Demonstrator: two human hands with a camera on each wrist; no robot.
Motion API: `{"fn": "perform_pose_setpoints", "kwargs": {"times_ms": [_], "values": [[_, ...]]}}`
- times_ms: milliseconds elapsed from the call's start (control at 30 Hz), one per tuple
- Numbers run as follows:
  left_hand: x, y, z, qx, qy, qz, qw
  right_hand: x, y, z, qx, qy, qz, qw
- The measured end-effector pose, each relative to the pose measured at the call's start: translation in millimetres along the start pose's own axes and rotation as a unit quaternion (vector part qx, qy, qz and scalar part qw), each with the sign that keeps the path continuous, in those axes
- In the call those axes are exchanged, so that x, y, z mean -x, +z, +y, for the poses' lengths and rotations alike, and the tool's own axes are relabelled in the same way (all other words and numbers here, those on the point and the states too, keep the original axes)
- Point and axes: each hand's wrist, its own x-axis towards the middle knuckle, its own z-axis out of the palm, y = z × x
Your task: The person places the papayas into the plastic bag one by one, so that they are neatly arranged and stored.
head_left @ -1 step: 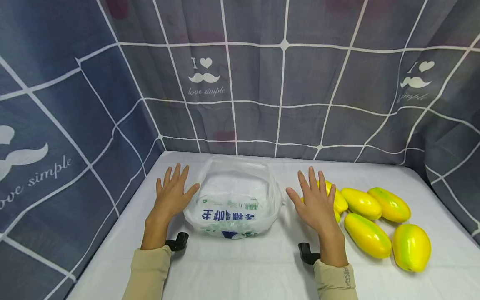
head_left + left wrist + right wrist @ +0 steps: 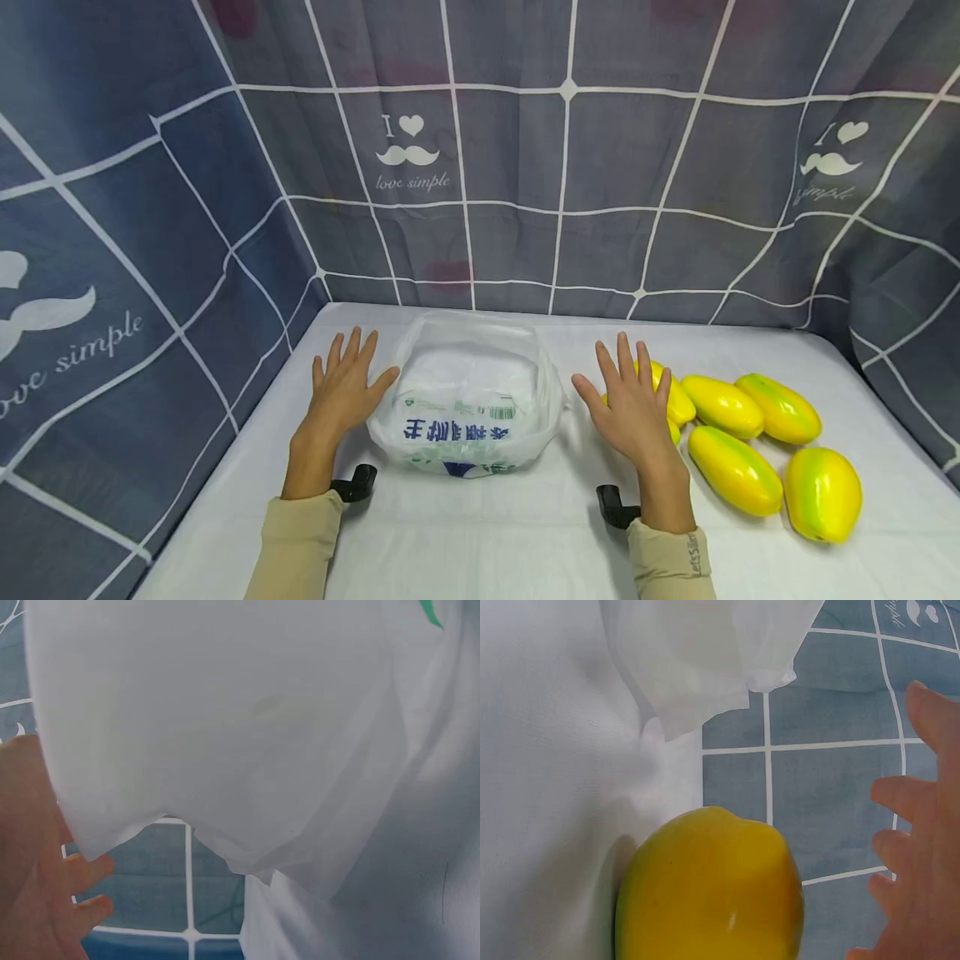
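Observation:
A white plastic bag [image 2: 468,458] with blue and green print stands with its mouth open on the white table. My left hand [image 2: 343,396] is held flat with spread fingers at its left side, the thumb overlapping the rim in the head view. In the left wrist view the bag's pale side [image 2: 210,727] fills most of the picture. My right hand [image 2: 633,412], also spread and holding nothing, is right of the bag and partly covers some glossy yellow-green papayas [image 2: 735,471]. One papaya [image 2: 712,892] shows large in the right wrist view, beside the fingers [image 2: 904,799].
Several papayas lie in a loose group on the right of the table [image 2: 480,550]. A grey-blue curtain [image 2: 510,150] with white grid lines hangs behind the table and along its left and right sides. Black curved mounts [image 2: 618,508] sit at both wrists.

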Motion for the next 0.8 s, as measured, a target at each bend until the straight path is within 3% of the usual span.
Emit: {"fn": "perform_pose_setpoints", "kwargs": {"times_ms": [533, 800], "values": [[-0.6, -1.6, 2.2, 0.004, 0.004, -0.008, 1.0000, 2.5, -1.4, -2.0, -0.014, 0.001, 0.006, 1.000], [-0.2, -1.9, 0.0, 0.025, 0.006, -0.014, 0.9996, 3.3, -8.3, 3.8, -0.093, -0.016, 0.019, 0.995]]}}
